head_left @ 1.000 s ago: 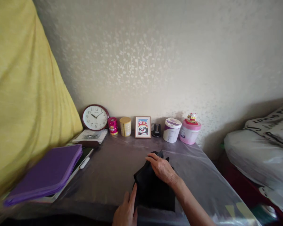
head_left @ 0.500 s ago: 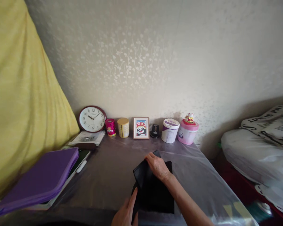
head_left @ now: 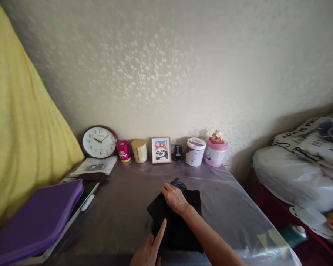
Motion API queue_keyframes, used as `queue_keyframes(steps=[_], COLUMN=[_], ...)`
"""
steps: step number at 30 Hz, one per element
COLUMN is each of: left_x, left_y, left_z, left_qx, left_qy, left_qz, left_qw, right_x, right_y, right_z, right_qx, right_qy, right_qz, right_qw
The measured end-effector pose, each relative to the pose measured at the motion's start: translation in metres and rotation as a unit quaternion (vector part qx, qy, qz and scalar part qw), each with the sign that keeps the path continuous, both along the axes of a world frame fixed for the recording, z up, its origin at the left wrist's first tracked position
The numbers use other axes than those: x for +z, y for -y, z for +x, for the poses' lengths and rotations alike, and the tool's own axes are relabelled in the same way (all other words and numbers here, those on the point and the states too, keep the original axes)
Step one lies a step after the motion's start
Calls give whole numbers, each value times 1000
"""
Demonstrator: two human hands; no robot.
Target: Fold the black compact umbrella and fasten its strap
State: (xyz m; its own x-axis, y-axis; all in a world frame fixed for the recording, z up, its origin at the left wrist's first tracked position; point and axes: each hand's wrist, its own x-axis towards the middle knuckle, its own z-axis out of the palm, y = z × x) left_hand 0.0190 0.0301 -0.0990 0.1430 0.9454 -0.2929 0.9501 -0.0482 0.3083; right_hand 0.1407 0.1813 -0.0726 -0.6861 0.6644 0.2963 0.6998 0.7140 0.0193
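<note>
A black, flat, pliable thing (head_left: 177, 231), like folded cloth or a thin bag, lies near the front of the table; its exact kind does not show. My right hand (head_left: 174, 197) is closed on its upper part, fingers curled over a folded flap that points left. A shinier black bit sticks out above the knuckles. At the lower left edge, my left hand (head_left: 148, 249) has its index finger stretched along the black material and touching it. Its thumb stands apart, while the other fingers are mostly hidden.
Along the wall stand a clock (head_left: 100, 142), a pink can (head_left: 123, 151), a yellow can (head_left: 139, 150), a picture frame (head_left: 161, 150) and two tubs (head_left: 195, 152). Purple folders (head_left: 41, 218) lie left by the yellow curtain (head_left: 19, 122). Bagged goods (head_left: 294, 177) sit beyond the table's right edge.
The raised black flap has been lowered and lies flatter to the left. My right hand has moved slightly left and down with it; my left index finger now stretches over the material.
</note>
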Motion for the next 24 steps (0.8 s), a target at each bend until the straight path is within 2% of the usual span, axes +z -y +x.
queue_keyframes(steps=[3, 8, 13, 18, 21, 24], left_x=[8, 8, -1, -8, -9, -9], left_y=[-4, -6, -7, -10, -11, -12], left_z=[4, 12, 12, 9, 10, 11], left_qx=[-16, 13, 20, 25, 42, 52], left_qy=[-25, -31, -13, -3, -6, 1], left_qz=[-21, -37, -41, -39, -38, -46], left_qw=[999, 999, 999, 999, 998, 998], right_x=[-2, -4, -5, -14, -20, -21], right_y=[-2, 2, 35, 62, 54, 34], right_z=[0, 4, 17, 27, 29, 31], right_qx=[10, 14, 33, 69, 69, 63], right_qy=[-9, -60, -169, -175, -169, -161], right_qz=[-6, -14, -38, -55, -45, -41], right_qw=[1000, 998, 984, 981, 982, 984])
